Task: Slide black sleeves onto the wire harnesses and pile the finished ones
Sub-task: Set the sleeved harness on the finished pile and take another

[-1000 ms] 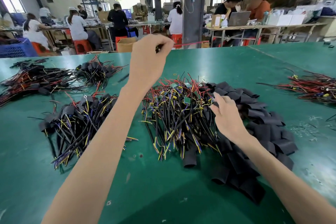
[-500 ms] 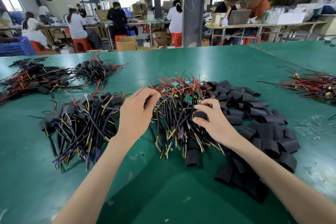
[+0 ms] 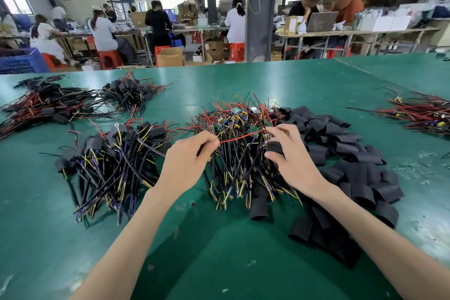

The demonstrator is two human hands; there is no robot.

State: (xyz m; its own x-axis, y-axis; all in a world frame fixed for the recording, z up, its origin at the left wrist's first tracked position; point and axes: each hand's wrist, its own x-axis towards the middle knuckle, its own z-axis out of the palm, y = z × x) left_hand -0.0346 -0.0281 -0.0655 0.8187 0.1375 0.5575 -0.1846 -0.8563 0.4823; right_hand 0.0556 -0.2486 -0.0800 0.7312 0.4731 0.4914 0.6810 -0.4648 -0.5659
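Note:
My left hand pinches the end of a red wire that runs right to a harness held by my right hand. My right hand also grips a black sleeve between thumb and fingers. Both hands hover over the heap of bare wire harnesses in the middle of the green table. A pile of loose black sleeves lies to the right of that heap. To the left lies a pile of sleeved harnesses.
More harness bundles lie at the far left, back left and far right. Beyond the table's far edge, several people sit at workbenches among red stools and cardboard boxes. A dark pillar stands behind the table.
My left hand came down from high above the table to the harness heap, drawing the red wire out level. My right hand picked a black sleeve from the pile and holds it at the harness.

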